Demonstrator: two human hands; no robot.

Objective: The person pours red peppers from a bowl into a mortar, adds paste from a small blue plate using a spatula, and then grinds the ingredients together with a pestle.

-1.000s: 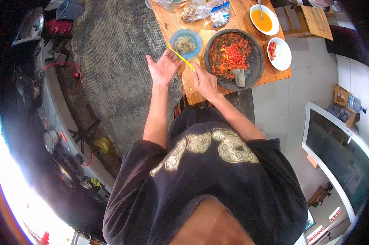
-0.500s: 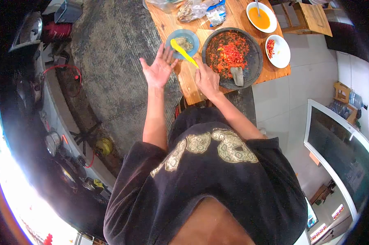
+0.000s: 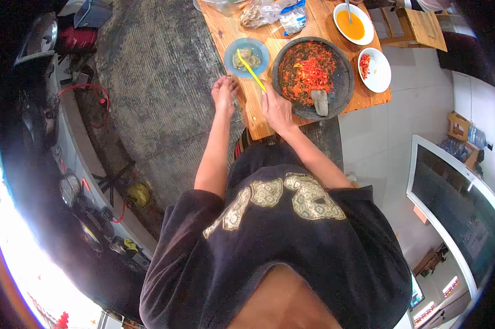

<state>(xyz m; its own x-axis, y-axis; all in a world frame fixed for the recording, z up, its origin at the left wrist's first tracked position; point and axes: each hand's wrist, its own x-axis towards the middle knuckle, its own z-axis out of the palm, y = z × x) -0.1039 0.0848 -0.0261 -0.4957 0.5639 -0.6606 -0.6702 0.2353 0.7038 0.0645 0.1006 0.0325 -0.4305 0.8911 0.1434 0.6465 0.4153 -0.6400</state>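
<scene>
My right hand (image 3: 277, 109) grips a yellow knife (image 3: 251, 68), its blade seen nearly edge-on and reaching over a blue-grey bowl (image 3: 228, 58). Pale, wet-looking pieces (image 3: 248, 57) lie in that bowl. My left hand (image 3: 225, 92) is at the table's left edge, just below the bowl, with its fingers curled in and nothing visible in them. To the right of my right hand stands a dark stone mortar (image 3: 343, 90) with chopped or crushed red chilli (image 3: 313, 74) in it. A grey stone pestle (image 3: 319, 102) rests at its near side.
On the wooden table (image 3: 255, 123), a white bowl of orange liquid (image 3: 350, 27) with a spoon stands at the back right. A white bowl (image 3: 378, 77) with red pieces is nearer. Plastic bags (image 3: 261, 13) and a blue-white packet (image 3: 294, 21) lie at the back.
My left hand has gone from spread, palm up, to curled fingers, lower and slightly right. The knife has turned from its broad yellow side to nearly edge-on, still in my right hand.
</scene>
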